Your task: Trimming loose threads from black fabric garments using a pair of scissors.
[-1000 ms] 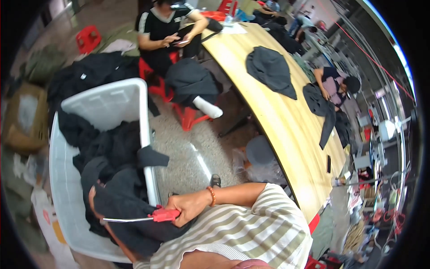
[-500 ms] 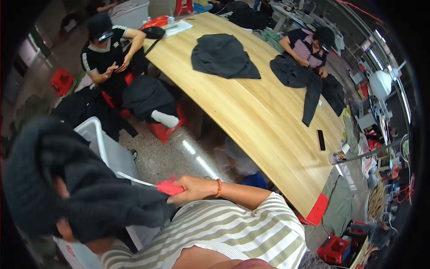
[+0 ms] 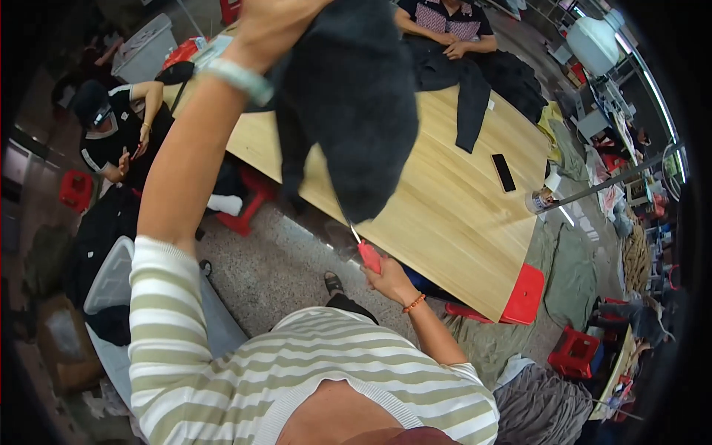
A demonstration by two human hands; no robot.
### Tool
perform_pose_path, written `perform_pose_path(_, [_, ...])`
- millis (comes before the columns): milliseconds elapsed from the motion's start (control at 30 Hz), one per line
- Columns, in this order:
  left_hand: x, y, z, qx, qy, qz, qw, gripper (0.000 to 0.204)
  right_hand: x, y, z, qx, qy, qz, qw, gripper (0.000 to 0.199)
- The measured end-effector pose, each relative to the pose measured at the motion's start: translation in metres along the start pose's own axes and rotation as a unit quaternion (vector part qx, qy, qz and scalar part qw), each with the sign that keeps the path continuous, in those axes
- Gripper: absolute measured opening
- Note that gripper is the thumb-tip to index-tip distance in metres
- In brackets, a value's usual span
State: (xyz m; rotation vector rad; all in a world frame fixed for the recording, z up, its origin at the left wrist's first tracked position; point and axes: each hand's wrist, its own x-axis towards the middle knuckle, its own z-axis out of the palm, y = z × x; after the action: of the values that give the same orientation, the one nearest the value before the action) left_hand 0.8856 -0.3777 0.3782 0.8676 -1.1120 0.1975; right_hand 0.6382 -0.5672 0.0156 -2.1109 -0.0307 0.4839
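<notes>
My left hand (image 3: 273, 30) is raised at the top of the view, closed on a black garment (image 3: 356, 111). Its fingers are partly cut off by the upper edge and slightly blurred. The garment hangs down in front of the wooden table, its lowest point near the table's near edge. Low in front of my body, my right hand (image 3: 391, 283) grips a red-handled tool (image 3: 369, 256) with a thin, pale, straight shaft pointing up. The shaft's tip meets or passes behind the garment's bottom; I cannot tell which.
Across the wooden table (image 3: 475, 245) a person handles dark clothing (image 3: 445, 67); a phone (image 3: 503, 172) and a jar (image 3: 538, 200) lie near its right edge. Another person sits at the left. A pale plastic bin (image 3: 111, 278) stands by my left side, red stools (image 3: 575, 348) around.
My left hand has swung the garment from low left up over the table. My right hand, still gripping the red-handled tool, has moved right. The view has shifted too.
</notes>
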Motion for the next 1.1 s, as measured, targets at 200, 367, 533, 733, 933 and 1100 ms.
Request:
perform_pose_path(200, [-0.035, -0.092, -0.047, 0.291, 0.043, -0.314, 0.902, 0.054, -0.020, -0.022, -0.002, -0.099, 0.022, 0.046, 0.994, 0.041])
perform_pose_path(367, [-0.170, 0.012, 0.000, 0.138, -0.071, -0.386, 0.909, 0.057, -0.014, -0.032, 0.011, -0.189, -0.020, 0.043, 0.981, 0.036])
perform_pose_path(533, [-0.219, 0.170, 0.072, 0.095, -0.151, -0.227, 0.957, 0.042, 0.017, -0.029, 0.046, -0.193, -0.097, -0.038, 0.976, 0.029])
perform_pose_path(733, [-0.292, 0.273, 0.117, 0.327, 0.133, -0.192, 0.916, 0.041, 0.072, -0.130, 0.115, -0.273, -0.246, -0.222, 0.903, 0.021])
perform_pose_path(933, [-0.380, 0.337, 0.183, 0.253, 0.544, -0.134, 0.789, 0.044, 0.072, -0.200, 0.234, -0.263, -0.380, -0.332, 0.822, 0.017])
perform_pose_path(1100, [-0.470, 0.413, 0.200, 0.107, 0.729, -0.029, 0.676, 0.048, 0.031, -0.224, 0.338, -0.292, -0.468, -0.396, 0.734, 0.017])
